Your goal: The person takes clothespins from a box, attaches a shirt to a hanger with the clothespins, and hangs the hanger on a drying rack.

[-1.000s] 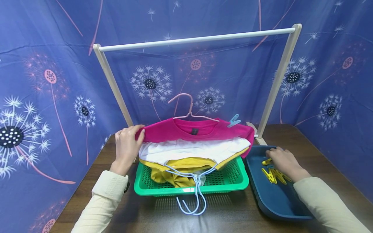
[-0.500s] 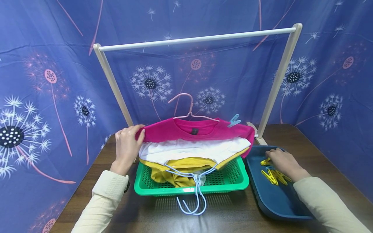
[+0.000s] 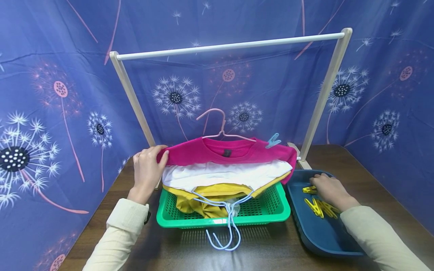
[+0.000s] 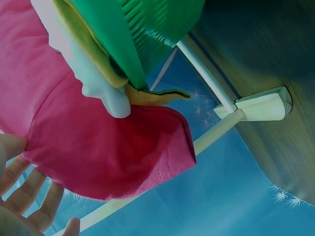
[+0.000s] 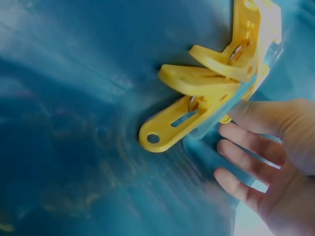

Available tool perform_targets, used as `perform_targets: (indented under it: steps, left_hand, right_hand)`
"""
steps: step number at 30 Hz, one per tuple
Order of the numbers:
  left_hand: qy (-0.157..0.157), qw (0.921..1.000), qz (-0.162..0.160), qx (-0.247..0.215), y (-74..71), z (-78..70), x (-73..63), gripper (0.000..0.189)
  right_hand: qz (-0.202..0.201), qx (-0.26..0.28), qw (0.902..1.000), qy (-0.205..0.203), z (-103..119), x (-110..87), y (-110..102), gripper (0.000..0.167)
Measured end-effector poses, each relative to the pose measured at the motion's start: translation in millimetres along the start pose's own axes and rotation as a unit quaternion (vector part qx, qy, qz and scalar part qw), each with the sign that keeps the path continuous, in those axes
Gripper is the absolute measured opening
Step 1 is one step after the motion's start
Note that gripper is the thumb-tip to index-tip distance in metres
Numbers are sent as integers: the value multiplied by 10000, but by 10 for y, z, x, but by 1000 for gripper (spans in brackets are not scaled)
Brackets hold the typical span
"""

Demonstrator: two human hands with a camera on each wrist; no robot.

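My left hand (image 3: 148,169) pinches the left sleeve of a pink T-shirt (image 3: 188,152), thumb in front. That shirt is on a pink hanger (image 3: 222,126), with a light blue clothespin (image 3: 272,140) clipped at its right shoulder. Beneath it lie a white shirt (image 3: 220,172) and a yellow shirt (image 3: 222,189), across a green basket (image 3: 257,217). Inside the dark blue tray (image 3: 322,235), my right hand (image 3: 333,190) pinches a translucent blue clothespin (image 5: 204,127), the index finger hidden behind the thumb. Yellow clothespins (image 5: 197,83) lie against it.
A wooden rack with a white bar (image 3: 230,46) stands behind the basket. Light blue hangers (image 3: 229,220) hang their hooks over the basket's front rim. More yellow cloth (image 3: 200,209) lies in the basket. A flowered blue curtain (image 3: 288,75) closes off the back and sides.
The right hand has shifted slightly among the clothespins, which moved a little; the blue one is now hidden from the head view. The left hand stays on the pink T-shirt.
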State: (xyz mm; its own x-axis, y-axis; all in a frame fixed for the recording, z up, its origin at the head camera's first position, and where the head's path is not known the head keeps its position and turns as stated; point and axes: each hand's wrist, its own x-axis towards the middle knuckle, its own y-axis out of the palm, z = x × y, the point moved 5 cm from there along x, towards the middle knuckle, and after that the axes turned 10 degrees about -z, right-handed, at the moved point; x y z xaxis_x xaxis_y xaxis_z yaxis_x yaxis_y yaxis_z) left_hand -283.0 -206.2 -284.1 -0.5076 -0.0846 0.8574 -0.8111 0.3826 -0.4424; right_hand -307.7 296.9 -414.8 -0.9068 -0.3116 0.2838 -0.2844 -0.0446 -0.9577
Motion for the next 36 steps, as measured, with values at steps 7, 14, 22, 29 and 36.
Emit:
perform_targets:
  steps: [7,14,22,29,36]
  left_hand:
    - [-17,10000,62,-32,3,8,-3,17]
    - [-72,9999,109,41,-14,27,-9,17]
    - [-341,9990,96,290,-38,91,-11,22]
    - [-419,9984,138,366,-58,114,-14,27]
    - [-488,9980,181,354,-57,123,-17,28]
  right_hand:
    - [106,-40,9999,-116,-5,1,9,18]
    - [163,170,9997,-76,-27,-10,-10,21]
    - [203,179,9996,51,-15,27,-74,37]
    - [30,319,9995,83,11,50,-175,34]
    - [-216,301,9993,99,22,64,-293,36]
